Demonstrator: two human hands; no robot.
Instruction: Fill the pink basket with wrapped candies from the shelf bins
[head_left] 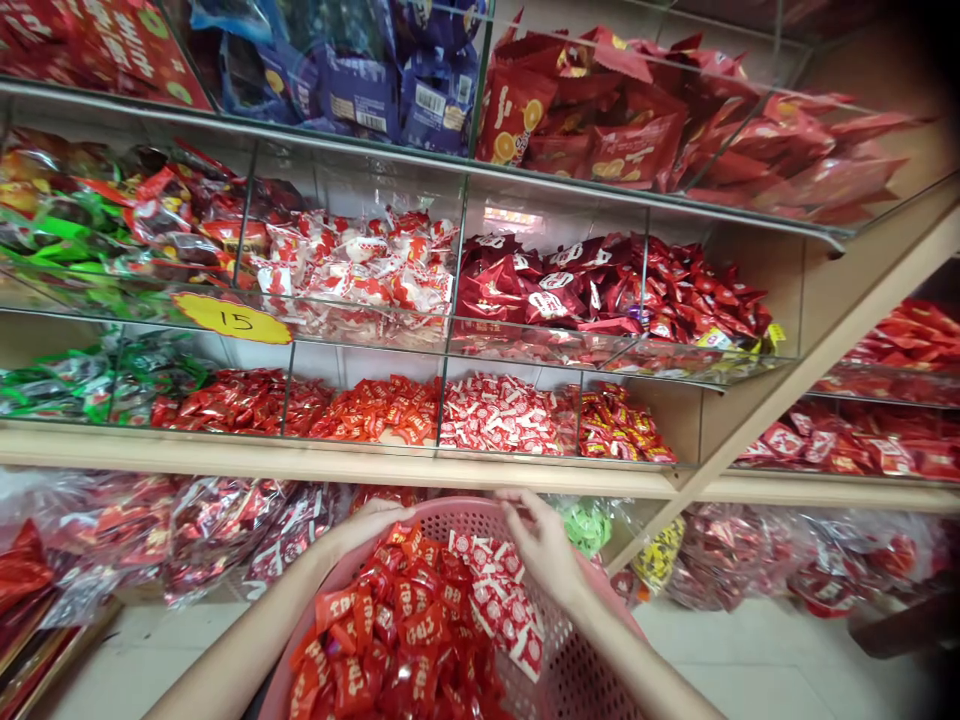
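A pink perforated plastic basket (pixel 577 640) is in front of me, below the lowest shelf. Orange-red wrapped candies (pixel 405 640) fill its left and middle part. A patch of red-and-white wrapped candies (pixel 504 600) lies along their right side. My left hand (pixel 373 527) grips the basket at its far left rim, with the fingers partly hidden. Over the far right part of the basket is my right hand (pixel 544 550), its fingers loosely bent and apart, near the rim and the red-and-white candies. I see nothing held in it.
Clear-fronted shelf bins hold red-and-white candies (pixel 502 412), orange-red candies (pixel 382 410) and dark red packets (pixel 555 280). A yellow tag (pixel 232 318) reads 15. Bagged candies (pixel 225 525) lie under the wooden shelf edge (pixel 225 458). A slanting wooden post (pixel 817 350) stands right.
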